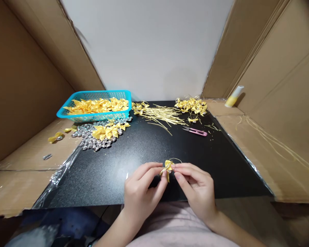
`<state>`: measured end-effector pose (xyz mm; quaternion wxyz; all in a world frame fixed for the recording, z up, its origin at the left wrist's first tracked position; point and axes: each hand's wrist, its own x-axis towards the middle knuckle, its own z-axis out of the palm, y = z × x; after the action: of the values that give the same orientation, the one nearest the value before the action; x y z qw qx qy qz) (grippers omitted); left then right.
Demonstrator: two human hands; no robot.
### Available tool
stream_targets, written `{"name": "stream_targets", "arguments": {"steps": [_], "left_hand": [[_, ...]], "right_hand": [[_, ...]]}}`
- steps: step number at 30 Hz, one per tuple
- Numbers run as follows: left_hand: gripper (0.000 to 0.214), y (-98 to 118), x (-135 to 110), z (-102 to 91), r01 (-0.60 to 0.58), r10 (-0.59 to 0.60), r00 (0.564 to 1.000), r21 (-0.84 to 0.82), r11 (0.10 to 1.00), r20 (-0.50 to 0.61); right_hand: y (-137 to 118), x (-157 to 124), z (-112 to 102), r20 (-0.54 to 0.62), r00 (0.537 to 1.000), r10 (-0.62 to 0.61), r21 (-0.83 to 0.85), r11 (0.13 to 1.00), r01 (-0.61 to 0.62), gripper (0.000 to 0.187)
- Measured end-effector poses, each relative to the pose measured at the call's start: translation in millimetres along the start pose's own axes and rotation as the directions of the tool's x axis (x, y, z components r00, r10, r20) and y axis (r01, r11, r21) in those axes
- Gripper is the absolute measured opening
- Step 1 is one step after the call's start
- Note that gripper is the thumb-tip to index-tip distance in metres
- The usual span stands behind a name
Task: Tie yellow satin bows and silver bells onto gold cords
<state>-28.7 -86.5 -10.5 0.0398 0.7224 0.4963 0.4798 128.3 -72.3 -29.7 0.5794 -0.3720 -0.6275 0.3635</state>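
Close to the table's front edge, my left hand pinches a small yellow ribbon bow between thumb and fingers. My right hand is closed at the bow's other side, its fingertips on a thin gold cord that loops above the bow. A short gold strip lies across the bow, and a silver bead shows at its lower part. The fingertips partly hide where cord, bead and bow meet.
A turquoise basket holds yellow bows, with silver beads heaped before it. Gold cord pieces lie at the back centre. Pink thread snips rest near finished-looking bows. A thread spool stands right; cardboard walls enclose the sides.
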Motion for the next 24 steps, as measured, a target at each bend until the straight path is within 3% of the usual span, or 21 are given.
{"name": "stream_targets", "arguments": {"steps": [5,8,11,14,21,24], "left_hand": [[0.009,-1.4,0.4,4.2,0.203,-0.192,0.979,-0.236,0.950,0.071],[0.011,-3.9,1.5,7.0,0.385,-0.352,0.923,-0.354,0.853,0.156],[0.010,-5.8,2.4,8.4,0.480,-0.429,0.877,-0.401,0.780,0.216],[0.010,-5.8,3.5,7.4,0.447,-0.390,0.894,-0.360,0.819,0.222],[0.006,-3.8,5.6,2.2,0.240,-0.206,0.965,-0.224,0.945,0.165],[0.009,-4.7,6.3,2.3,0.268,-0.230,0.957,-0.234,0.935,0.177]], "right_hand": [[-0.7,-0.3,0.5,0.000,1.000,-0.011,0.010,1.000,0.011,0.019],[0.2,-1.0,0.5,0.004,1.000,-0.015,0.015,1.000,0.015,0.020],[1.4,-1.5,0.0,-0.002,1.000,-0.020,0.017,1.000,0.020,0.020],[2.3,-1.8,-0.5,0.003,1.000,-0.016,0.010,1.000,0.016,0.020],[1.7,-1.5,-0.1,0.002,1.000,-0.018,-0.001,1.000,0.018,0.019],[1.9,-1.6,-0.1,0.003,1.000,-0.013,0.010,1.000,0.012,0.020]]}}
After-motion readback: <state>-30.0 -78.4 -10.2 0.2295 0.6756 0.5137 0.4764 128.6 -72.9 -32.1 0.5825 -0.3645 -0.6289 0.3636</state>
